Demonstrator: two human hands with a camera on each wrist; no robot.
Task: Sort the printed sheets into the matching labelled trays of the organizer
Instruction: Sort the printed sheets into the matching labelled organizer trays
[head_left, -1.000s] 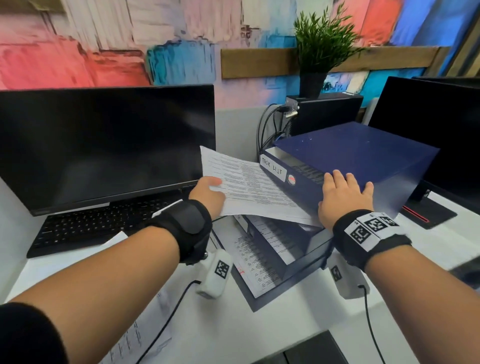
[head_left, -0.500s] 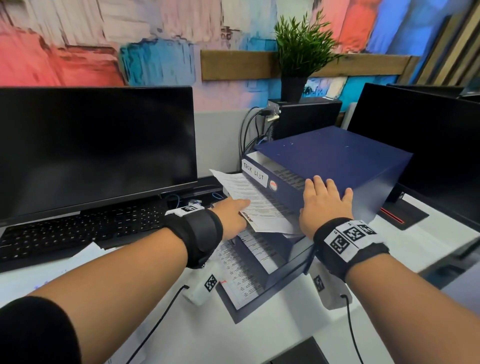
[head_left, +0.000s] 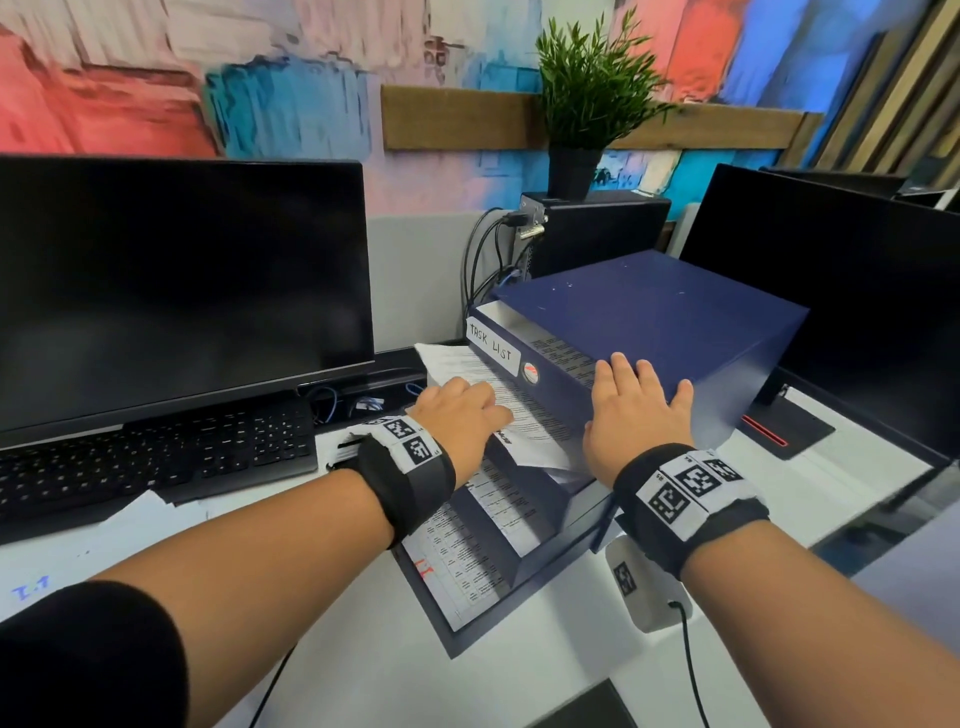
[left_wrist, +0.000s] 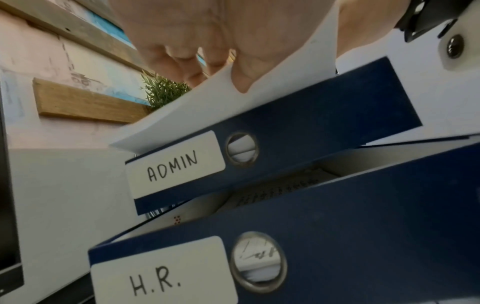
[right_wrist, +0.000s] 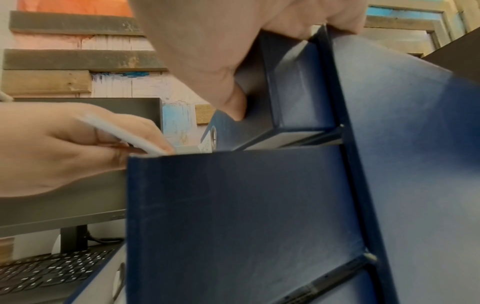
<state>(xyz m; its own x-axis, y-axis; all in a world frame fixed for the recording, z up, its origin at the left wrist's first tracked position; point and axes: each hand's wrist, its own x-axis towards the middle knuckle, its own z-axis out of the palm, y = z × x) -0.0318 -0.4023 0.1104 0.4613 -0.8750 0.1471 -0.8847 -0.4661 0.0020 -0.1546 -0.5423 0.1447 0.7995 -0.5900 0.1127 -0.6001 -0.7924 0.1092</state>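
Observation:
A dark blue organizer (head_left: 649, 306) stands on the desk with its trays pulled out in steps. Their labels read TASK LIST (head_left: 491, 347), ADMIN (left_wrist: 174, 166) and H.R. (left_wrist: 161, 273). My left hand (head_left: 457, 410) pinches a printed sheet (head_left: 540, 441), thumb under it and fingers on top. The sheet (left_wrist: 187, 115) lies slanted over the ADMIN tray, under the TASK LIST tray. My right hand (head_left: 634, 410) rests flat on the organizer's top front corner, its thumb against the top tray's side. The lowest tray (head_left: 452, 639) holds a printed table sheet.
A dark monitor (head_left: 182, 291) and keyboard (head_left: 156, 462) stand to the left, with loose papers (head_left: 140, 519) in front of them. A second monitor (head_left: 831, 291) stands right of the organizer. Cables (head_left: 332, 405) and a potted plant (head_left: 582, 104) are behind.
My left hand has lowered the sheet and slid it in under the TASK LIST tray, so less of it shows. My right hand stays on the organizer's top.

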